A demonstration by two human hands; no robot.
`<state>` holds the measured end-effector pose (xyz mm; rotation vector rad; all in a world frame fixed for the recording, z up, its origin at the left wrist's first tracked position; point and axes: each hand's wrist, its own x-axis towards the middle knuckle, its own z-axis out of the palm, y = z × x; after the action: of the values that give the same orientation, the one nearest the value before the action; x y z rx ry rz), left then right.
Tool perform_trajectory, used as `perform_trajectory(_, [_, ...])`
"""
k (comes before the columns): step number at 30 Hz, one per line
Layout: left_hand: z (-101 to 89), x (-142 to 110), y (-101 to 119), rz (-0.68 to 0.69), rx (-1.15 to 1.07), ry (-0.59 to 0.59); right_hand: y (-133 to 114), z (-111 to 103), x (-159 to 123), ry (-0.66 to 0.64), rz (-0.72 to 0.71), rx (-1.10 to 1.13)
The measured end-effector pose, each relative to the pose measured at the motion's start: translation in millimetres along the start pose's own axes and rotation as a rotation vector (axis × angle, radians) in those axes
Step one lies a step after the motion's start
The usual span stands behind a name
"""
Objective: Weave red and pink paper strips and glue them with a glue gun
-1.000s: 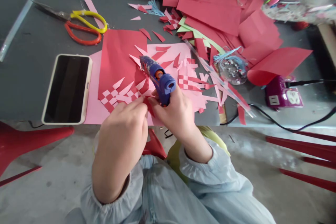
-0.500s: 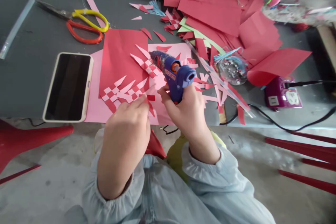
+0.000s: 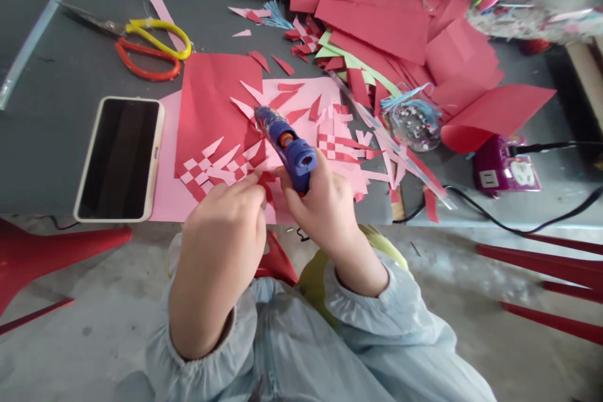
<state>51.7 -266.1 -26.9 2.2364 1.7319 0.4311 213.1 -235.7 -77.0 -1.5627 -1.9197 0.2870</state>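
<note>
My right hand [image 3: 325,207] grips the handle of a blue glue gun [image 3: 287,144], whose nozzle points up-left over the paper. My left hand [image 3: 226,220] has its fingers pressed together on a woven piece of red and pink paper strips [image 3: 221,169] at the near edge of the dark table [image 3: 51,107]. The weave lies on a pink sheet [image 3: 169,195] and a red sheet [image 3: 211,100]. Both hands meet just below the gun's handle.
A phone [image 3: 120,157] lies face up at the left. Scissors with yellow and red handles [image 3: 151,50] lie behind it. Red paper sheets [image 3: 377,12] pile up at the back right, near a bag of small beads [image 3: 414,122] and a purple power strip [image 3: 504,169] with cables. Red stool legs [image 3: 47,251] flank me.
The glue gun swung right and lifted half a second ago, then came back left and down toward the weave. My left hand stayed on the woven strips.
</note>
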Motion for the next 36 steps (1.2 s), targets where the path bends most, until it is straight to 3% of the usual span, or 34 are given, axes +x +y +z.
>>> perform_trajectory(4, [-17.2,-5,-11,-0.087,-0.088,0.065,-3,-4,1,0.024,0.041,0.025])
perform_trajectory(7, [-27.7,-8,-20,-0.354,-0.019,0.23,-6,-10,4,0.062,0.106,0.032])
perform_trajectory(9, [-29.6,-8,-26,-0.463,0.048,0.303,-8,-12,5,0.078,0.128,0.064])
perform_trajectory(15, [-24.9,1,-41,-0.3,0.117,0.204,-6,-13,4,0.103,0.16,0.128])
perform_trajectory(20, [-19.3,3,-46,-0.312,0.113,0.083,-2,-12,3,0.139,0.152,0.243])
perform_trajectory(27, [-15.3,4,-46,-0.27,0.233,0.074,3,-13,4,0.169,0.165,0.36])
perform_trajectory(36, [-13.7,3,-60,-0.204,0.264,0.162,4,-19,13,0.139,0.271,0.617])
